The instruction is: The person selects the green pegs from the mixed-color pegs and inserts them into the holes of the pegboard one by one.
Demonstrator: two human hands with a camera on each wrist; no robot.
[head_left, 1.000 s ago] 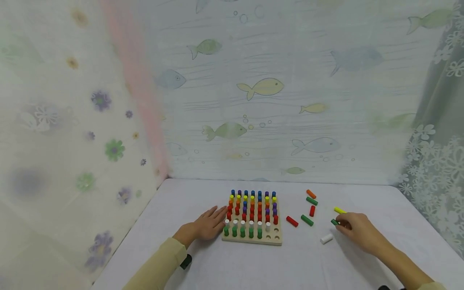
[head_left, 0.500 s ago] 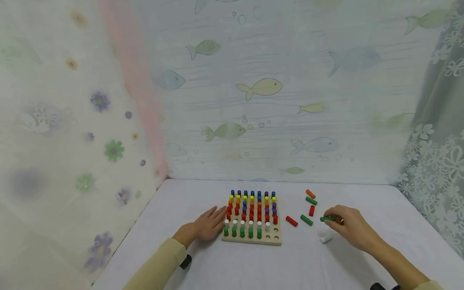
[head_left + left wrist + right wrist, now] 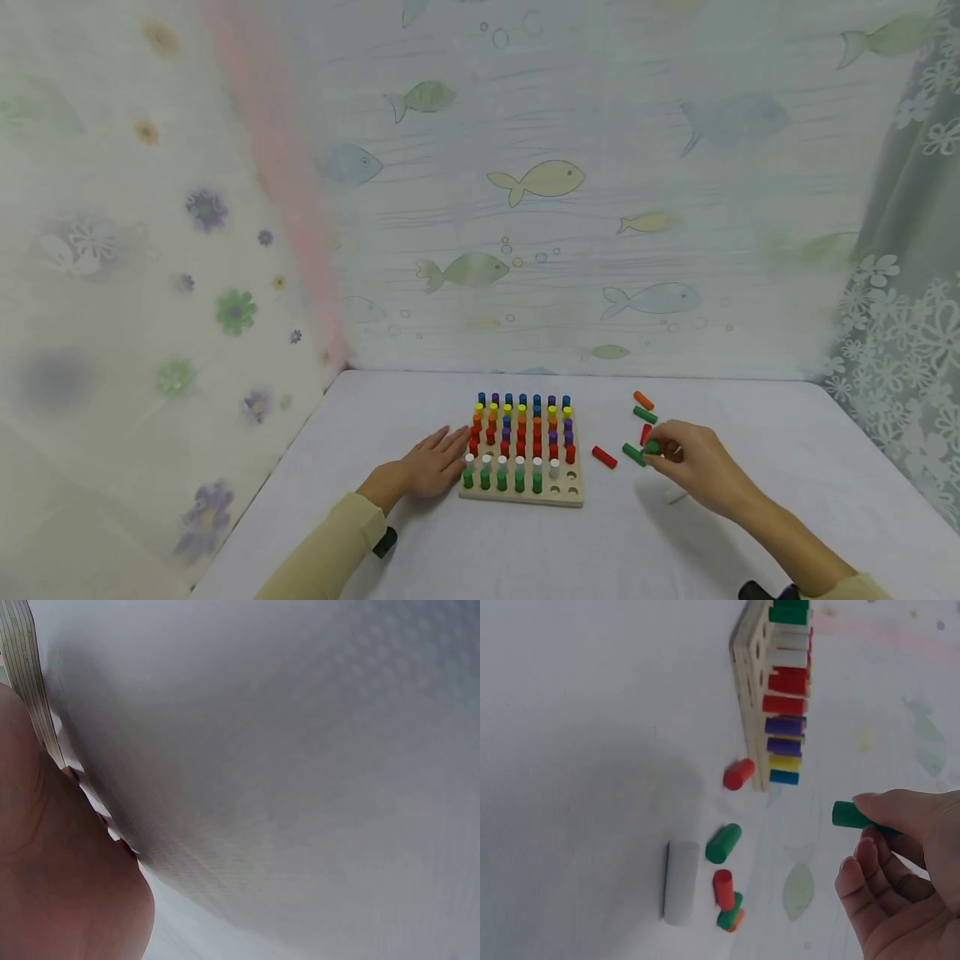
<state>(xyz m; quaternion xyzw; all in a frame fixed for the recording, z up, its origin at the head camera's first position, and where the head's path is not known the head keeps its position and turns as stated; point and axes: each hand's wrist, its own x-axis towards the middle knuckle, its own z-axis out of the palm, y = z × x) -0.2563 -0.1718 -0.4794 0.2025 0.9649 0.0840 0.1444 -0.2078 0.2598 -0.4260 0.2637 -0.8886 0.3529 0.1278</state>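
A wooden pegboard (image 3: 517,498) stands on the table, filled with upright coloured pegs in rows; a few holes show at its near right corner. My left hand (image 3: 433,465) lies flat with straight fingers, its fingertips touching the board's left side. In the left wrist view only part of that hand (image 3: 67,885) and the board's edge (image 3: 30,675) appear. Between thumb and fingers, my right hand (image 3: 697,462) pinches a green peg (image 3: 847,815), held above the table right of the board. Below and beside that hand lie a white peg (image 3: 681,883) and another green peg (image 3: 724,844).
Loose pegs lie right of the board: a red peg (image 3: 604,457) nearest it, then a second red peg (image 3: 646,433), a green peg (image 3: 645,415) and an orange peg (image 3: 643,401) farther back. A fish-patterned curtain (image 3: 555,292) hangs behind the white table (image 3: 480,550).
My right hand has lifted the green peg and carried it left toward the board, turning it so its end faces the head camera. The left hand has stayed in place.
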